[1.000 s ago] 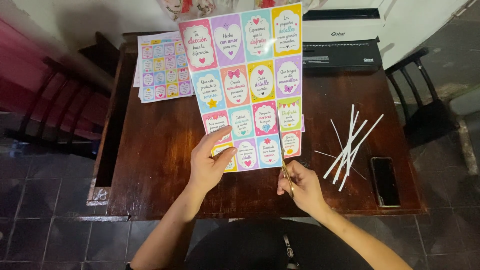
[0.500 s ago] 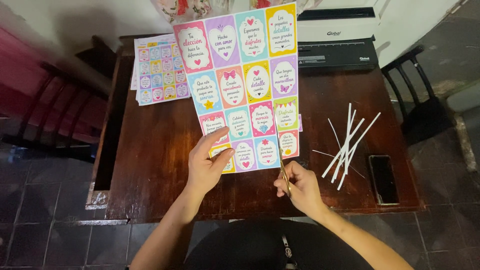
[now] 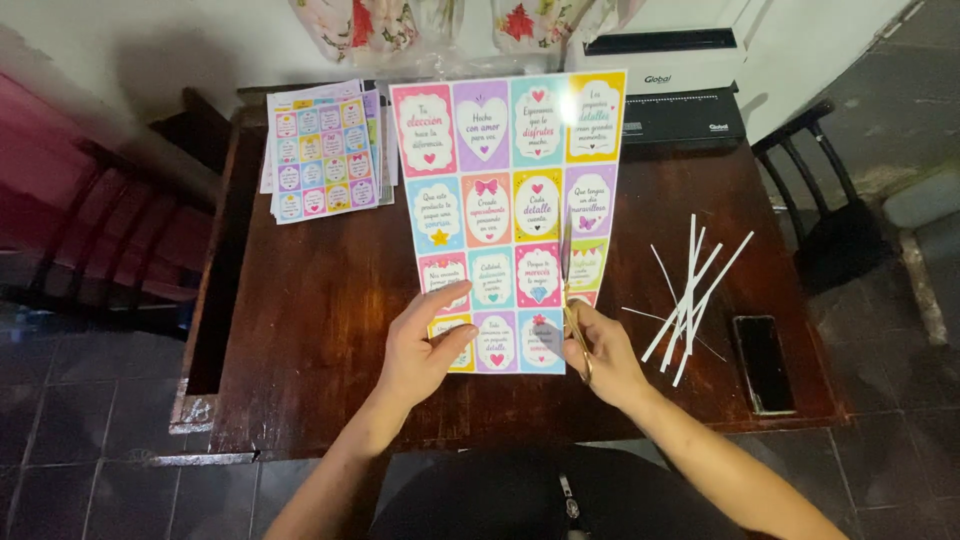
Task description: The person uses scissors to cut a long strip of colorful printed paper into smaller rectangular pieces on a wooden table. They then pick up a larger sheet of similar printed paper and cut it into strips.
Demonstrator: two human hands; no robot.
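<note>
Two hands: both are on one printed sheet (image 3: 505, 190) of pastel label cards, held over the dark wooden counter (image 3: 320, 300).
Left hand (image 3: 425, 345): fingers (image 3: 445, 297) grasp the sheet's lower left part, thumb on top, steadying it.
Right hand (image 3: 605, 350): fingers clenched around the handles of gold scissors (image 3: 570, 290).
Change: a second ago the scissors sat at the bottom edge of the sheet; now the blades reach well up between the two right-hand columns.
Sheet position: it has also slid nearer to the person, its top edge still over the counter's far side.
Meaning: judging by this, the cut is under way, with the right column partly freed and most of it still joined.
Nearby: white paper strips (image 3: 690, 290) lie right of the sheet, a dark phone (image 3: 762, 362) beyond them, and a stack of smaller sheets (image 3: 325, 150) at far left.
</note>
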